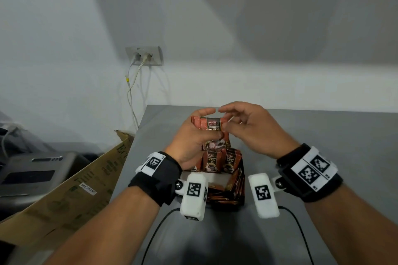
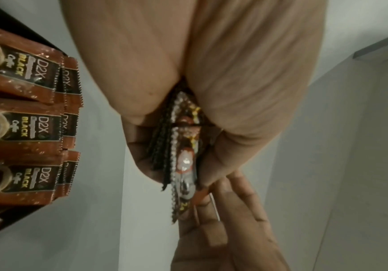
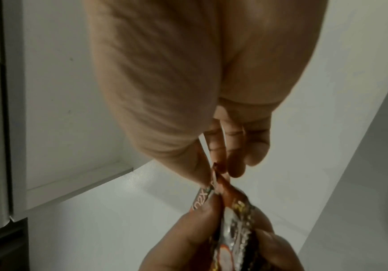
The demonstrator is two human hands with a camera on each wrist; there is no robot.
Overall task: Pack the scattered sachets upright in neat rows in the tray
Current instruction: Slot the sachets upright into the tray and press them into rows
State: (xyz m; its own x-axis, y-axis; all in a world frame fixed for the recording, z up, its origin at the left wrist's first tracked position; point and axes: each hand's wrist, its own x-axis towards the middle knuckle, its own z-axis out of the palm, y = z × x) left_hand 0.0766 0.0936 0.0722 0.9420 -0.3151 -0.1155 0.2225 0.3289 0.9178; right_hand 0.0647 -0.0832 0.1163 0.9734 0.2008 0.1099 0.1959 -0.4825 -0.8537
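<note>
My left hand [image 1: 215, 123] grips a stack of several brown-red D2X black coffee sachets [image 1: 207, 125], held upright above the tray. In the left wrist view the stack [image 2: 183, 165] sits edge-on between thumb and fingers [image 2: 142, 146]. My right hand [image 1: 223, 119] meets the stack's right side. The right wrist view shows the right hand [image 3: 216, 170] pinching the top corner of a sachet [image 3: 227, 225]. The black tray [image 1: 243, 170] lies just below, with upright sachets [image 1: 212, 161] in rows [image 2: 26, 119]. More sachets [image 1: 228, 194] lie flat in its near part.
The tray stands on a grey table [image 1: 323, 135]. A cardboard box [image 1: 86, 178] and a grey machine [image 1: 32, 174] sit off the table's left edge. A wall socket with white cables [image 1: 143, 56] is behind. Black cables [image 1: 155, 232] trail over the near table.
</note>
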